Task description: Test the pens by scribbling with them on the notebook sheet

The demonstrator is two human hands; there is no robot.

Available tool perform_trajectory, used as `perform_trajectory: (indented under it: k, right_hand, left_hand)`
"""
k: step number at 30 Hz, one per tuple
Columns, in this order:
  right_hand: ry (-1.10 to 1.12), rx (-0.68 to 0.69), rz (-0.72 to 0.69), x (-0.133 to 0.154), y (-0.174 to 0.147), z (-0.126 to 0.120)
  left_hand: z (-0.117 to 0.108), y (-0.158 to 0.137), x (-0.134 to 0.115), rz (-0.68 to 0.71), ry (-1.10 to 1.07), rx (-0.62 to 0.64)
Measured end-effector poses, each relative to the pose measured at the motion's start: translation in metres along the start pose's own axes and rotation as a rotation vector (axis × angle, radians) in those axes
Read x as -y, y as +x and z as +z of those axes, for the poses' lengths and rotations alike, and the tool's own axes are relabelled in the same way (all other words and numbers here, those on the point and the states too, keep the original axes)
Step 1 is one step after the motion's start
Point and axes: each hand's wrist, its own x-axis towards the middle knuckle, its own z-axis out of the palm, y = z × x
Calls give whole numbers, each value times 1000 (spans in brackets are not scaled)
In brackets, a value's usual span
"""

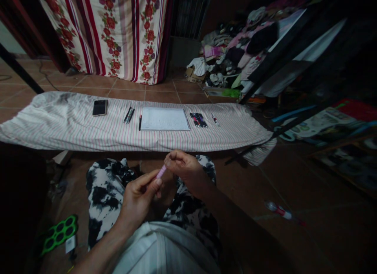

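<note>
Above my lap, a slim pink pen-like stick [161,172] with faint ridges slants between my two hands. My left hand [138,193] pinches its lower end between thumb and fingers. At the upper end, the fingertips of my right hand [184,168] close around the tip and hide it. Beyond my hands, an open spiral notebook [165,119] lies on a striped cloth [114,138], with a dark pen [140,123] along its left edge. Several pens [129,115] lie further left. To the right are a cluster of dark and coloured pens [199,120] and a small separate pen [215,119].
A phone [100,107] rests at the cloth's left part. On the tiled floor are a green holder with round holes [60,232] at lower left and a plastic bottle [279,210] at right. A floral curtain [118,34] and a clothes pile [232,50] stand behind.
</note>
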Motion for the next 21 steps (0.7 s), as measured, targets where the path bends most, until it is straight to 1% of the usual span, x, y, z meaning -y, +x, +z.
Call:
perform_trajectory:
  k: [3,7,12,14,16,18,19,21]
  right_hand:
    - [8,96,-8,0,0,-4]
    - [-40,112,-52,-4,0,-8]
    - [-72,49,-70,-4,2,-7]
    - [-163,-26,-104,-4,2,-5]
    - [-254,-136,-143,-6,1,-1]
    - [-268,-203,-118,-8,0,3]
    - [-238,-198,-85,-9,-1,4]
    - [-152,-121,-29,-9,0,4]
  left_hand:
    - [0,2,-3,-71,-59,23]
    - [0,2,-6,-98,-91,34]
    - [3,0,-5,-73,-96,48]
    - [4,0,-2,-64,-89,24]
    - [5,-1,1,-60,-70,-1]
    - [5,-1,3,-60,-52,-11]
    - [4,0,3,-62,-46,-12]
    - [3,1,2,-76,-49,-11]
